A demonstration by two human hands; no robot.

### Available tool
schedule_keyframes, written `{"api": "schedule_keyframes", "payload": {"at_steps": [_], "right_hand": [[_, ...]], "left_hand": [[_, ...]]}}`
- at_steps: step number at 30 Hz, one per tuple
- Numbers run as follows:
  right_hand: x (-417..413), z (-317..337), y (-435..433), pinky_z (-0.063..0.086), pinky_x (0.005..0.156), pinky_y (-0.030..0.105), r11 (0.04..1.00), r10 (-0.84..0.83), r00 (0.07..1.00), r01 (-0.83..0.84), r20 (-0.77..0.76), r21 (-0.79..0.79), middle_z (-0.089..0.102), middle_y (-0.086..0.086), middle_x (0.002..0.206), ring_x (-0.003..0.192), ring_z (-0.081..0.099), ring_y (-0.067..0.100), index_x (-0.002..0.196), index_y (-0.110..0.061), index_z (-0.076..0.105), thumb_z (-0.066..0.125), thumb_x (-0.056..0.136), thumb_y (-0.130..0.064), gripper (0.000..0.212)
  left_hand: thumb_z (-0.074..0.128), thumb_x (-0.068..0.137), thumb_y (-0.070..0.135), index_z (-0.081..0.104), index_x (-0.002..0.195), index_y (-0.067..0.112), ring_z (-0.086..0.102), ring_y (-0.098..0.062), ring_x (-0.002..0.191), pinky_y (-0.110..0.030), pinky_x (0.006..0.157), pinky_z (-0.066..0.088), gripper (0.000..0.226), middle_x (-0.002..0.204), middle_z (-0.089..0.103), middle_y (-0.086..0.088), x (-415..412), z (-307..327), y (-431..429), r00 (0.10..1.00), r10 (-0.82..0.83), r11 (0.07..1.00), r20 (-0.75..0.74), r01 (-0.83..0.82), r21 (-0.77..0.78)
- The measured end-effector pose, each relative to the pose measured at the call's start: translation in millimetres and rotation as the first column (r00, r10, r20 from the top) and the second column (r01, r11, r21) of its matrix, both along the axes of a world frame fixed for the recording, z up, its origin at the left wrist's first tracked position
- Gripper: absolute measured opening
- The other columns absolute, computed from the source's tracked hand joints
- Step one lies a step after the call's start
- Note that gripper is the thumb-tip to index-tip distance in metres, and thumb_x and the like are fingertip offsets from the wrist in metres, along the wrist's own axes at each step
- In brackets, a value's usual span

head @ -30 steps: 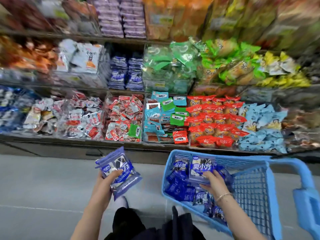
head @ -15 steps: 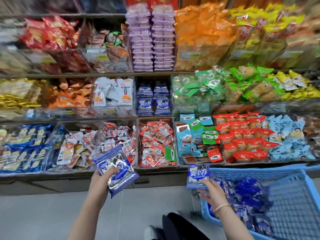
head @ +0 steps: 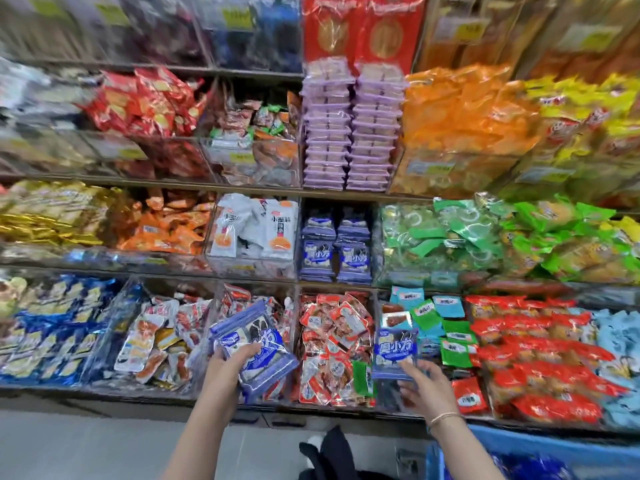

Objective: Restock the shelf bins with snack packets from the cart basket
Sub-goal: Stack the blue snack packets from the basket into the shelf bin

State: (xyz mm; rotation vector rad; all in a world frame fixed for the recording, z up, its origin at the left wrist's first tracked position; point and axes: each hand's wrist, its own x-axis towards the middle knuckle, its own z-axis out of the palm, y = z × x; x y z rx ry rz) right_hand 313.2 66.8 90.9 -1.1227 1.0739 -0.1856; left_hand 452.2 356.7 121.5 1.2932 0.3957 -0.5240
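Note:
My left hand (head: 231,363) grips a small stack of blue snack packets (head: 254,344), held tilted in front of the bottom shelf. My right hand (head: 420,382) holds one blue packet (head: 394,349) upright by its lower edge, also before the bottom shelf. The matching blue packets (head: 336,252) stand in two piles in a clear bin on the middle shelf, above and between both hands. Only the blue cart basket's (head: 540,445) rim shows at the bottom right, with more blue packets blurred inside.
Clear bins crowd the shelves: red packets (head: 334,344) right behind the hands, white packets (head: 256,230) left of the blue bin, green ones (head: 440,237) to its right, purple stacks (head: 353,126) above. Grey floor lies below; my dark trousers and shoe (head: 329,452) are between my arms.
The view has tilted up and closer to the shelf. Both hands have risen toward the shelves with their packets, and the right hand has left the basket, which has slid mostly out of view.

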Motion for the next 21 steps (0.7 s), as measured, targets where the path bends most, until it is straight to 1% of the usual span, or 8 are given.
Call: {"api": "schedule_keyframes", "payload": {"at_steps": [3,6,9,10,14,18,20,21], "right_hand": [[41,-1,-10,0.051,0.062,0.029,0.996,0.064,0.997,-0.066,0.037,0.056,0.061,0.008,0.088,0.068,0.059,0.022,0.092,-0.012,0.053,0.067,0.083,-0.004,0.019],[77,2,-12,0.052,0.066,0.030,0.984,0.110,0.991,-0.118,0.070,0.132,0.061,0.015,0.084,0.067,0.056,0.024,0.102,-0.007,0.053,0.063,0.084,0.001,0.022],[105,9,-9,0.051,0.069,0.031,0.969,0.135,0.986,-0.152,0.100,0.197,0.060,0.014,0.080,0.067,0.056,0.023,0.106,-0.006,0.052,0.060,0.085,0.002,0.024],[113,10,-7,0.051,0.069,0.031,0.966,0.136,0.985,-0.155,0.102,0.208,0.061,0.014,0.081,0.068,0.056,0.023,0.106,-0.007,0.052,0.060,0.086,0.002,0.024],[143,10,-4,0.053,0.065,0.030,0.958,0.134,0.983,-0.161,0.126,0.238,0.062,0.012,0.089,0.071,0.059,0.021,0.115,-0.006,0.051,0.058,0.088,0.000,0.029],[172,9,1,0.053,0.064,0.028,0.950,0.077,0.986,-0.117,0.145,0.291,0.059,0.009,0.095,0.076,0.059,0.019,0.120,-0.009,0.048,0.059,0.089,-0.004,0.033],[190,9,2,0.052,0.066,0.028,0.942,0.040,0.984,-0.096,0.175,0.322,0.059,0.007,0.087,0.072,0.059,0.017,0.119,-0.009,0.050,0.059,0.089,-0.005,0.031],[200,8,2,0.053,0.068,0.029,0.938,0.027,0.981,-0.092,0.192,0.335,0.057,0.006,0.082,0.068,0.059,0.016,0.117,-0.009,0.051,0.059,0.089,-0.005,0.029]], "left_hand": [[0.075,0.073,0.010,0.052,0.120,0.012,0.063,-0.027,0.100,-0.041,0.072,0.055,0.053,0.111,0.064,-0.011,25,-2,-12,0.999,0.041,0.999,0.021,-0.041,0.006],[0.074,0.076,0.012,0.048,0.122,0.012,0.061,-0.014,0.089,-0.030,0.058,0.053,0.052,0.112,0.061,-0.004,43,-2,-19,0.997,0.069,0.998,0.025,-0.069,-0.003],[0.072,0.081,0.013,0.030,0.143,0.010,0.054,-0.023,0.107,-0.038,0.077,0.051,0.075,0.133,0.048,-0.008,60,-9,-21,0.996,0.087,0.996,-0.028,-0.087,-0.019],[0.071,0.081,0.013,0.028,0.144,0.012,0.051,-0.022,0.105,-0.037,0.074,0.049,0.077,0.133,0.045,-0.007,64,-9,-22,0.995,0.099,0.995,-0.029,-0.099,-0.025],[0.074,0.077,0.014,0.031,0.137,0.025,0.048,-0.012,0.097,-0.032,0.060,0.043,0.075,0.117,0.041,0.001,91,-2,-25,0.997,0.080,0.996,-0.009,-0.081,-0.035],[0.082,0.058,0.025,0.042,0.134,0.018,0.058,-0.021,0.107,-0.046,0.084,0.052,0.086,0.128,0.053,-0.001,122,8,-21,0.999,0.038,0.999,0.016,-0.038,0.005],[0.084,0.055,0.027,0.052,0.123,0.024,0.061,-0.021,0.105,-0.046,0.083,0.053,0.076,0.128,0.057,-0.003,134,18,-20,0.999,0.031,0.999,0.040,-0.030,-0.015],[0.084,0.051,0.029,0.051,0.127,0.020,0.060,-0.024,0.109,-0.048,0.086,0.052,0.084,0.130,0.057,-0.006,139,20,-19,0.998,0.029,0.999,0.050,-0.028,-0.022]]}}
